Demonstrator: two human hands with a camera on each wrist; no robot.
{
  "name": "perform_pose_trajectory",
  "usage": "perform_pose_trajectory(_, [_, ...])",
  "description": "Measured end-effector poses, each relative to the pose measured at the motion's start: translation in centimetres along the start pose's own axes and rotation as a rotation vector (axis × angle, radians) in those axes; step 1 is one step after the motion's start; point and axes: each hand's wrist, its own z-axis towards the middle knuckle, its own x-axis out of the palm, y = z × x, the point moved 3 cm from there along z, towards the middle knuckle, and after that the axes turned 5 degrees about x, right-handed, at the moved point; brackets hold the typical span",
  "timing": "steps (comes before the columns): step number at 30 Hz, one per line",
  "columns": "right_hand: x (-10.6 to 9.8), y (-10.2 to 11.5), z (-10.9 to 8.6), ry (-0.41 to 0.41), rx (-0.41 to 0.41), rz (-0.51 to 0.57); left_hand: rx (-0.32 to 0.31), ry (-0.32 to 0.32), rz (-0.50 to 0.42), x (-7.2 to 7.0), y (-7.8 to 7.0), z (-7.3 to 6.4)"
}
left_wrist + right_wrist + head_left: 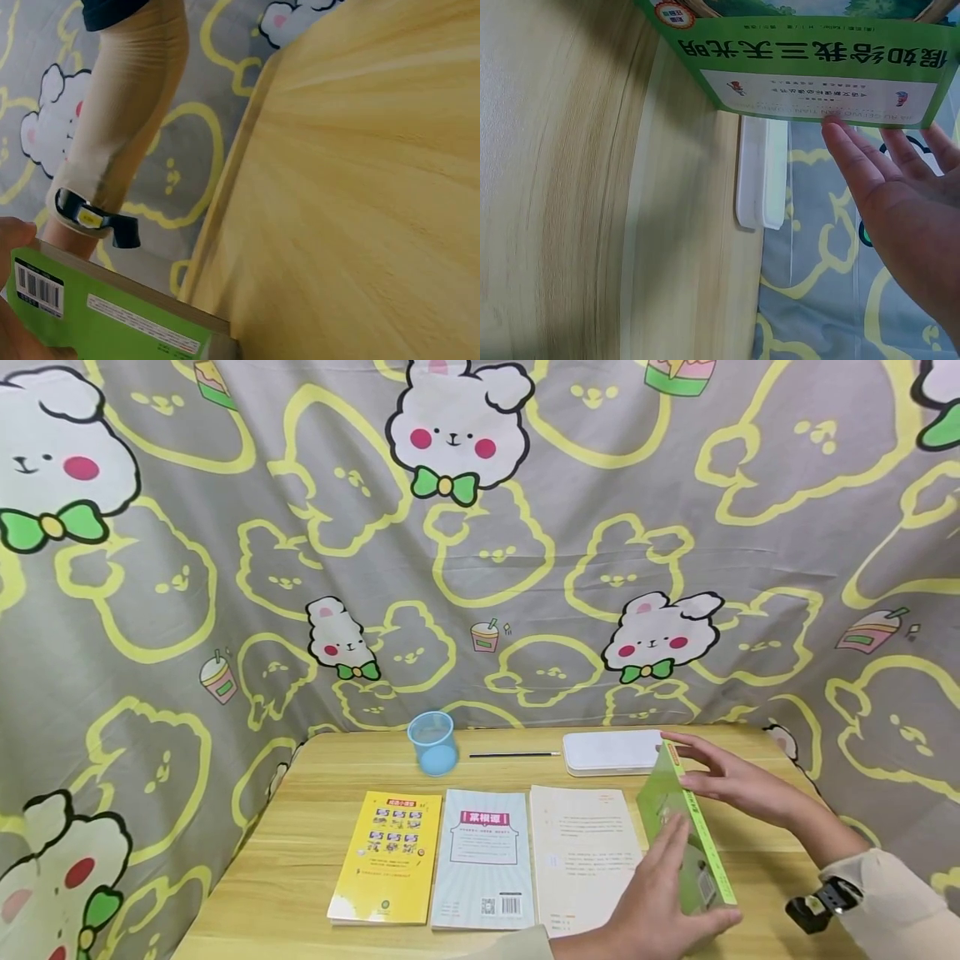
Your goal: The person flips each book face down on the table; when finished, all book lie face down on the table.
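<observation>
A green book (697, 852) stands tilted on edge at the right of the row of books. My left hand (656, 893) grips its near end, fingers along the back cover and thumb at the bottom corner. In the left wrist view, fingers (19, 232) hold it beside the barcode. My right hand (738, 781) is at the far end, its straight fingers touching the top edge. The right wrist view shows the front cover (817, 52) with large dark title characters, fingertips right at its edge. To its left lies a cream book (581, 852).
A pale blue book (483, 885) and a yellow book (390, 893) lie further left. Behind them are a blue cup (433, 747), a thin dark pen (513, 754) and a white case (611, 753). A patterned curtain (487, 560) hangs along the back and sides of the wooden table (277, 860).
</observation>
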Motion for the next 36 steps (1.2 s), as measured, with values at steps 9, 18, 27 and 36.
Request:
perform_pose_trajectory(9, [-0.5, 0.0, -0.2, -0.023, -0.016, -0.039, -0.114, 0.129, 0.005, 1.3, 1.8, -0.1])
perform_pose_trajectory(18, [-1.1, -0.2, -0.5, -0.015, -0.027, -0.042, -0.194, 0.214, 0.058, 2.8, 3.2, -0.1])
perform_pose_trajectory(27, [-1.4, -0.1, -1.0, -0.020, -0.037, -0.045, -0.244, 0.282, 0.119, 3.9, 3.8, -0.3])
perform_pose_trajectory(36, [-1.5, -0.1, -1.5, 0.010, 0.008, -0.039, -0.305, 0.358, 0.059, 4.1, 4.0, -0.1])
